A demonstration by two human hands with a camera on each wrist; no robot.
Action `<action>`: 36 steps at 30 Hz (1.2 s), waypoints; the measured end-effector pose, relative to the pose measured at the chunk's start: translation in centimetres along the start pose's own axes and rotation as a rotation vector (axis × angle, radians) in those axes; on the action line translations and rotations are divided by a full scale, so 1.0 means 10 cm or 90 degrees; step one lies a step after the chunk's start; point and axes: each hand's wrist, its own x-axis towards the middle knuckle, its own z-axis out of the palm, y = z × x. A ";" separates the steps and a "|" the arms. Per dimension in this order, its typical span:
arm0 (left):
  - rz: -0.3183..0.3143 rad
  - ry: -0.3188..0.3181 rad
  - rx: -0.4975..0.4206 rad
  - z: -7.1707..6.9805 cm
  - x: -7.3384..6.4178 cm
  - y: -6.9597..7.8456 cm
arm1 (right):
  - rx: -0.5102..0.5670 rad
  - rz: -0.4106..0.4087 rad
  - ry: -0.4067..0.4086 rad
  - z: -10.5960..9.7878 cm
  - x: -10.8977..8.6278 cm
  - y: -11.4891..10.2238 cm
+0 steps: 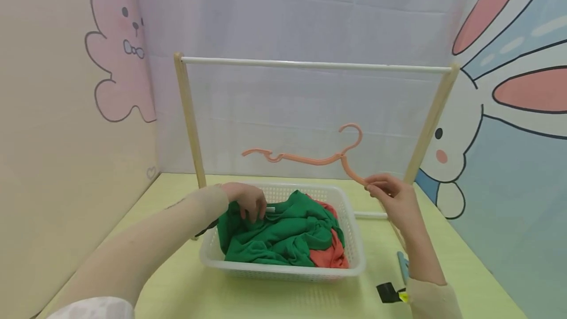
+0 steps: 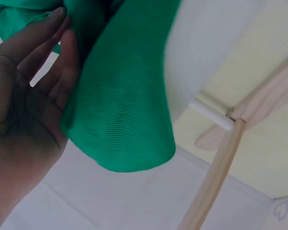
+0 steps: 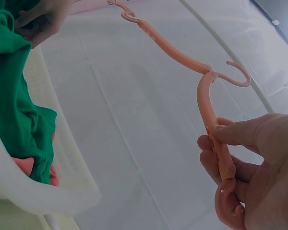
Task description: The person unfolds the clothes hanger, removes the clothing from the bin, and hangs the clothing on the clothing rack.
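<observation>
A white plastic basket (image 1: 354, 240) on the yellow-green table holds a green garment (image 1: 283, 233) over an orange-red one (image 1: 330, 255). My left hand (image 1: 248, 201) reaches into the basket and pinches the green garment (image 2: 120, 96) near its collar. My right hand (image 1: 392, 196) holds a peach plastic hanger (image 1: 310, 159) by one arm end, above the basket's far right corner. In the right wrist view the hanger (image 3: 206, 100) runs up from my right hand's fingers (image 3: 230, 136), hook pointing right.
A small clothes rack with wooden uprights (image 1: 190, 122) and a white top rail (image 1: 316, 65) stands behind the basket. A blue item (image 1: 403, 267) and a black object (image 1: 387, 292) lie on the table at the right. Cartoon-printed walls enclose the table.
</observation>
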 end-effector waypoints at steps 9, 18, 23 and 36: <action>0.010 0.030 0.111 0.06 0.04 -0.12 | 0.012 -0.007 -0.001 0.02 0.00 -0.01; 0.060 0.068 0.112 0.02 0.00 -0.17 | 0.009 -0.001 0.001 0.00 -0.01 0.00; 0.114 0.109 0.095 -0.12 -0.10 -0.12 | 0.018 -0.002 0.007 -0.01 -0.02 0.02; 0.176 0.112 0.097 -0.15 -0.19 -0.12 | 0.029 0.009 0.009 -0.01 -0.02 0.01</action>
